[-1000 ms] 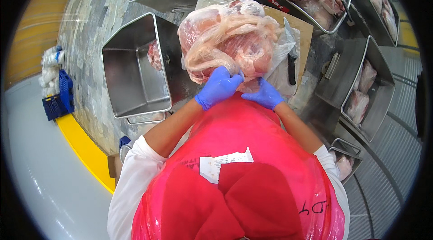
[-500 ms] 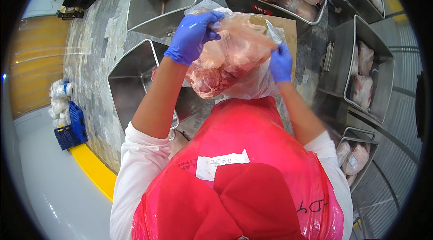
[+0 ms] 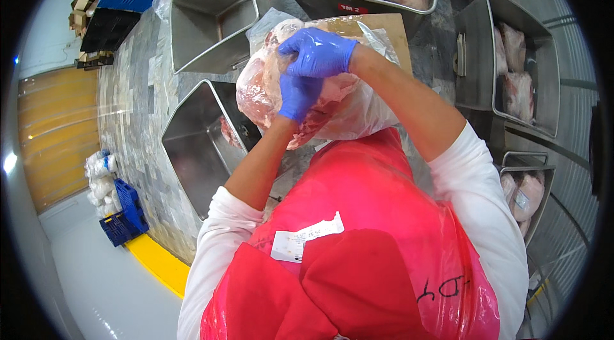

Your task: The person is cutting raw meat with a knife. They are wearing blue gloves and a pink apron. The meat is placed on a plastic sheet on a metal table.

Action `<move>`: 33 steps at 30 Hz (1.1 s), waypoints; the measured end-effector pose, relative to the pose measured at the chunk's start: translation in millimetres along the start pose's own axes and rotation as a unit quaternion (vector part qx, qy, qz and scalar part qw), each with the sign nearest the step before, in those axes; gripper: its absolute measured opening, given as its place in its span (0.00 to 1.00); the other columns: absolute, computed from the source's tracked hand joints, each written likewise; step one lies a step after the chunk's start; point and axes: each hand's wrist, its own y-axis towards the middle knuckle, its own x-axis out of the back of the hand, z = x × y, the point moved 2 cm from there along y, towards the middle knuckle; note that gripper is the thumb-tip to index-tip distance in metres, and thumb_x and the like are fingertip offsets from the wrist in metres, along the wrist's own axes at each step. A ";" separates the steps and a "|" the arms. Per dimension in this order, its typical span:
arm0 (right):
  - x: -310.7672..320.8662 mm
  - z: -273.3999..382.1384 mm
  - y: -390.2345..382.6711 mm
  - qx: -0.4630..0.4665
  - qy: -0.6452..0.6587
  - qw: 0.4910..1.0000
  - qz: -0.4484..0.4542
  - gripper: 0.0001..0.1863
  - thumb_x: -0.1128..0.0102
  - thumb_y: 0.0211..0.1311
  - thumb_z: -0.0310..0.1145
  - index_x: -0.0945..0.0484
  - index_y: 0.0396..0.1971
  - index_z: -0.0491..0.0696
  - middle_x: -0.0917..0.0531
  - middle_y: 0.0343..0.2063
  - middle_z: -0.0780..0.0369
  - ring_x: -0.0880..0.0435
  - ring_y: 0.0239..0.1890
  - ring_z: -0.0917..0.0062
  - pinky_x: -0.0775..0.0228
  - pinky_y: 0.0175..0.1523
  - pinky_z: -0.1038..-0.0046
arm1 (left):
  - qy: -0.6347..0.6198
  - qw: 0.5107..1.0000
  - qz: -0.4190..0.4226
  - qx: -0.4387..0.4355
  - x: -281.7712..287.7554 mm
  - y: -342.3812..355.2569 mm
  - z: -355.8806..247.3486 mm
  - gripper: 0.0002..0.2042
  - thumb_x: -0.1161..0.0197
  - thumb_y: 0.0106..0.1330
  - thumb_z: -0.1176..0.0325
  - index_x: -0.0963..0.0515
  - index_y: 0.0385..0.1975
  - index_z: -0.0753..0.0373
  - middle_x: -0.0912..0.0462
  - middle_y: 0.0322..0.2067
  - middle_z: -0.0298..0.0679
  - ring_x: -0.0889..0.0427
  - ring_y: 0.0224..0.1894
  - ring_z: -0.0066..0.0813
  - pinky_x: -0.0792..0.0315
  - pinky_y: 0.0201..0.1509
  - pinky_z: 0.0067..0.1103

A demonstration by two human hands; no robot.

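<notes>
A large piece of raw meat (image 3: 252, 87) in a clear plastic bag (image 3: 368, 106) rests in front of my red apron. My blue-gloved left hand (image 3: 300, 94) is closed against the top of the meat, seemingly gripping the bag's film. Crossing over from the right, my gloved right hand (image 3: 320, 52) lies against the left one with its fingers curled. What its fingers hold is hidden. A bright knife blade (image 3: 369, 38) shows beside my right wrist, over a sheet of cardboard (image 3: 390, 26).
Metal bins surround me: a bin (image 3: 217, 10) ahead left, another bin (image 3: 201, 142) at my left with a meat scrap. Bagged meat fills a bin (image 3: 358, 4) ahead and lies in a bin (image 3: 543, 84) on the right. Blue crates (image 3: 131, 209) stand far left.
My right hand has moved left across the meat to meet my left hand. My left hand has come lower and nearer. The meat has turned and shifted left.
</notes>
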 end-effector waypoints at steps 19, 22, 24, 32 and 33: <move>-91.3 -185.1 -79.0 -0.238 0.093 0.930 -0.263 0.12 0.43 0.64 0.35 0.21 0.43 0.43 0.14 0.41 0.48 0.14 0.45 0.54 0.23 0.51 0.59 | -0.518 0.762 -0.051 0.386 116.7 -78.3 32.9 0.15 0.39 0.73 0.65 0.23 0.57 0.59 0.18 0.35 0.32 0.17 0.36 0.26 0.18 0.44 0.29; -81.7 -193.0 -43.1 -0.271 0.218 0.889 -0.297 0.11 0.45 0.65 0.34 0.22 0.39 0.43 0.15 0.36 0.46 0.15 0.42 0.51 0.24 0.49 0.57 | -0.439 0.807 -0.063 0.389 127.7 -77.2 102.6 0.10 0.38 0.74 0.64 0.22 0.50 0.59 0.16 0.37 0.34 0.15 0.35 0.26 0.18 0.42 0.27; -76.1 -199.3 -23.5 -0.291 0.308 0.848 -0.318 0.11 0.44 0.65 0.35 0.22 0.38 0.42 0.16 0.36 0.44 0.16 0.43 0.49 0.24 0.49 0.57 | -0.291 0.879 -0.054 0.374 117.3 -47.5 68.4 0.21 0.30 0.68 0.59 0.24 0.53 0.65 0.15 0.41 0.39 0.13 0.38 0.32 0.19 0.46 0.28; -27.5 -118.4 -0.9 -0.091 0.122 0.985 -0.082 0.11 0.42 0.63 0.34 0.21 0.36 0.41 0.18 0.32 0.47 0.20 0.32 0.60 0.25 0.45 0.61 | 0.096 0.987 -0.117 0.060 26.7 0.8 -14.8 0.36 0.23 0.56 0.52 0.24 0.58 0.70 0.15 0.48 0.56 0.18 0.55 0.55 0.29 0.63 0.41; -12.3 -103.7 5.2 -0.051 0.088 0.994 -0.047 0.11 0.42 0.62 0.35 0.21 0.36 0.42 0.18 0.33 0.46 0.20 0.33 0.59 0.25 0.45 0.61 | 0.100 0.982 -0.128 0.093 17.1 5.4 5.1 0.33 0.24 0.57 0.54 0.23 0.58 0.68 0.15 0.48 0.57 0.18 0.55 0.56 0.28 0.62 0.42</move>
